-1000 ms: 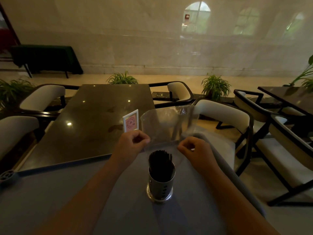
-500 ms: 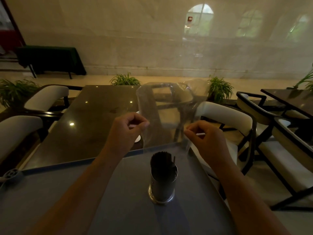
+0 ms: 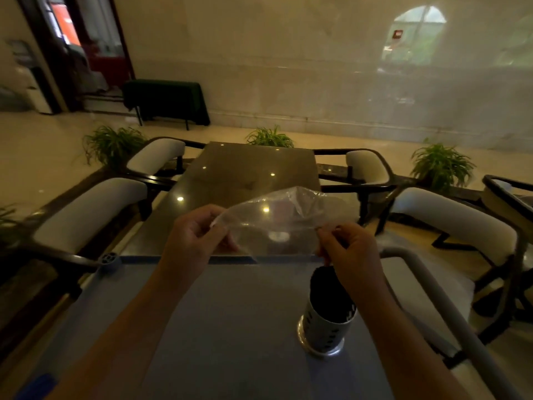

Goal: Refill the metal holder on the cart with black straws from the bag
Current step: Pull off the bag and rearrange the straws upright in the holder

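Note:
A perforated metal holder (image 3: pixel 325 330) stands upright on the grey cart top (image 3: pixel 230 313), packed with black straws (image 3: pixel 328 293). Above the cart's far edge I hold a clear plastic bag (image 3: pixel 277 223) stretched between both hands; it looks empty and crumpled. My left hand (image 3: pixel 193 238) pinches its left edge. My right hand (image 3: pixel 349 249) pinches its right edge, just above and beyond the holder.
A dark glossy table (image 3: pixel 245 180) stands beyond the cart, with white-cushioned chairs (image 3: pixel 92 209) on both sides. The cart's grey handle rail (image 3: pixel 450 307) runs along the right. Potted plants (image 3: pixel 441 166) line the floor behind.
The bag has dropped from upright to a flatter, crumpled spread between my hands. My view has swung left, so the holder now sits to the right under my right hand.

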The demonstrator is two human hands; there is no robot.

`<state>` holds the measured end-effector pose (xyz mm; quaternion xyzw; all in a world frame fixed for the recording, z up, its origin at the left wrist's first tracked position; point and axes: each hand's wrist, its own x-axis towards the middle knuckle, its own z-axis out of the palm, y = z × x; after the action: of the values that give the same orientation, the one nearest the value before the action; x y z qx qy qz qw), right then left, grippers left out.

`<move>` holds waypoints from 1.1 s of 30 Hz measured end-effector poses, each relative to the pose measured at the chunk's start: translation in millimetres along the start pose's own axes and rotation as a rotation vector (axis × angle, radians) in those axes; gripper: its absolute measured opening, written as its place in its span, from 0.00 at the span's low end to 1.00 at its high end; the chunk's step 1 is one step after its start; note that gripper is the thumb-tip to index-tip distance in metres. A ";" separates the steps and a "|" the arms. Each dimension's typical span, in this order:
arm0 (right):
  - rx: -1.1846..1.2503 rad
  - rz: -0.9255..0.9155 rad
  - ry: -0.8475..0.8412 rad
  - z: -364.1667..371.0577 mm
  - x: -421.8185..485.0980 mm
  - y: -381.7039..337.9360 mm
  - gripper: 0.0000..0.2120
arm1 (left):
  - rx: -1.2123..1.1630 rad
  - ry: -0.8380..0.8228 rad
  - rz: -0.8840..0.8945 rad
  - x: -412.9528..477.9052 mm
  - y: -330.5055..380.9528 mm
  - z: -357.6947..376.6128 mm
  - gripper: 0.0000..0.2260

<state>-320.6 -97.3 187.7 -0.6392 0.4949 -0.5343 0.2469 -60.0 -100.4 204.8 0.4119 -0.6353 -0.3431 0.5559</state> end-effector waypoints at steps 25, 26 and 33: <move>-0.182 0.393 -0.539 128.4 -114.6 140.0 0.21 | 0.468 -0.210 -0.644 -143.1 -168.0 -27.0 0.22; -0.233 0.364 -0.563 129.9 -117.6 144.4 0.22 | 0.487 -0.241 -0.661 -145.4 -172.6 -25.6 0.22; -0.526 0.370 -0.688 140.2 -129.9 160.1 0.25 | 0.629 -0.351 -0.741 -159.0 -196.4 -17.9 0.23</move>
<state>-241.7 -72.9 -47.5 -0.7212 0.6084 -0.0950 0.3173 -7.6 -39.7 -35.4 0.6927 -0.6029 -0.3733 0.1312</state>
